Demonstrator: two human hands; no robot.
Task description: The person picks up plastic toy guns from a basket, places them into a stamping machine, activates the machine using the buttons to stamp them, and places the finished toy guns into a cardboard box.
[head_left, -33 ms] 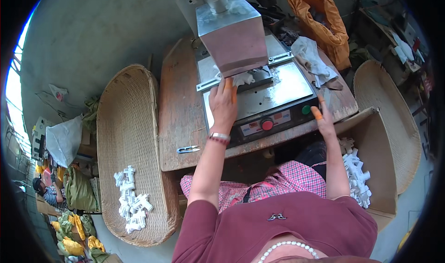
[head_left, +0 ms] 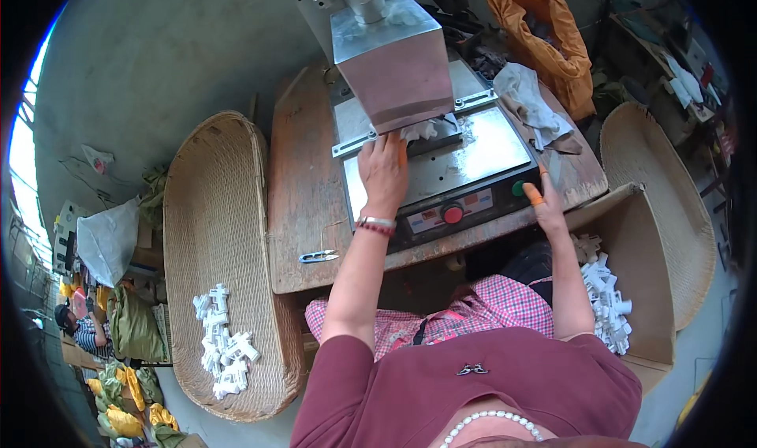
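Observation:
A press-like machine with a large metal block (head_left: 394, 73) stands over a flat metal bed (head_left: 473, 160). My left hand (head_left: 384, 172) reaches to the block's lower front edge, fingers bent and close together. Its fingertips are partly hidden, so whatever they hold cannot be made out. Right beside them, a white plastic piece (head_left: 422, 130) lies at the dark fixture under the block. My right hand (head_left: 550, 205) rests at the bed's right front corner with fingers apart. The orange-covered thumb is next to the green button (head_left: 518, 188). A red button (head_left: 452, 214) sits on the front panel.
Small thread snips (head_left: 318, 256) lie on the wooden table (head_left: 303, 180). Left stands a wicker basket (head_left: 217, 235) with white plastic pieces (head_left: 223, 341); right, a cardboard box (head_left: 643, 266) holds more. A cloth (head_left: 532, 105) and orange sack (head_left: 568, 46) are behind.
My left hand has shifted slightly to the right, and its fingers are more bent at the block's edge. My right hand stays almost where it was.

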